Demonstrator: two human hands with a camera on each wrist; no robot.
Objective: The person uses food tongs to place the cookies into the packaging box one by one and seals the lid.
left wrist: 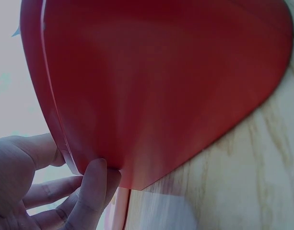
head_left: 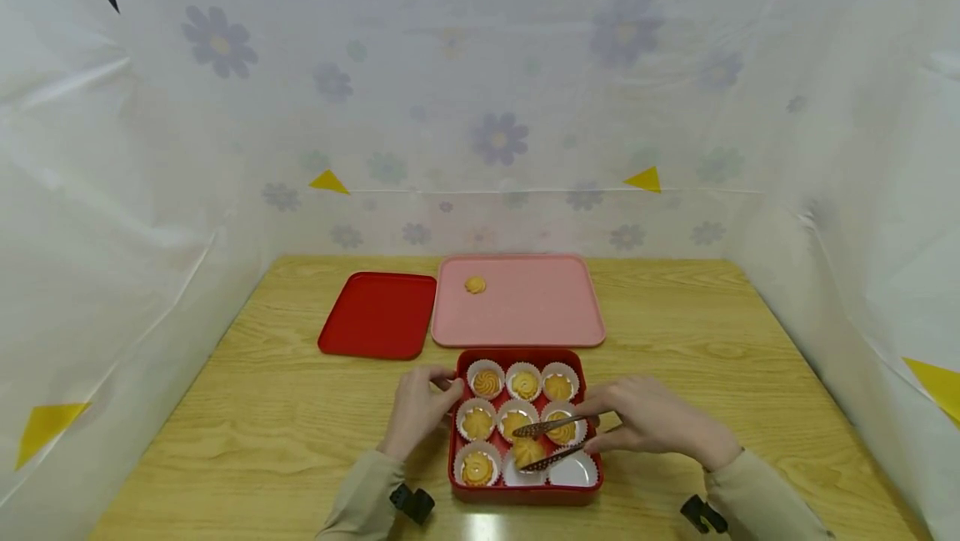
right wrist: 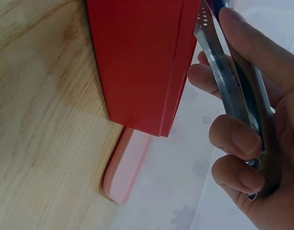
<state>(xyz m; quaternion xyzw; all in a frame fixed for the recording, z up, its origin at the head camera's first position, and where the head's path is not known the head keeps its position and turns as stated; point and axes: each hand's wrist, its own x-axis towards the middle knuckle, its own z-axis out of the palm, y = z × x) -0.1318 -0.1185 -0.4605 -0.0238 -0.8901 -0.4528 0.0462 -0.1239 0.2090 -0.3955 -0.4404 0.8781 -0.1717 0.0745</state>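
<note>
Cookie: the piped butter cookie caught between the tong tips sits over the bottom row of the red box, at the middle cell, half out of its paper cup.
Look: golden, ridged swirl, small and crumbly-looking; it matches the seven others in white paper cups inside the red box.
Right hand: the right hand curls its fingers round the metal tongs, arms squeezed partway toward each other on the cookie.
Left hand: the left hand rests on the red box's left wall, fingertips pinching its rim to steady it.
Risk, grip: too hard a squeeze could crack the cookie; too light and it may slip back into the red box.
Risk, cup: the paper cup could lift along if the tips catch it.
Risk, box: a sideways tug might slide the red box on the counter if the left hand eases.
Beyond the red box: pink tray bearing one lone cookie; red lid left of the tray.
</note>
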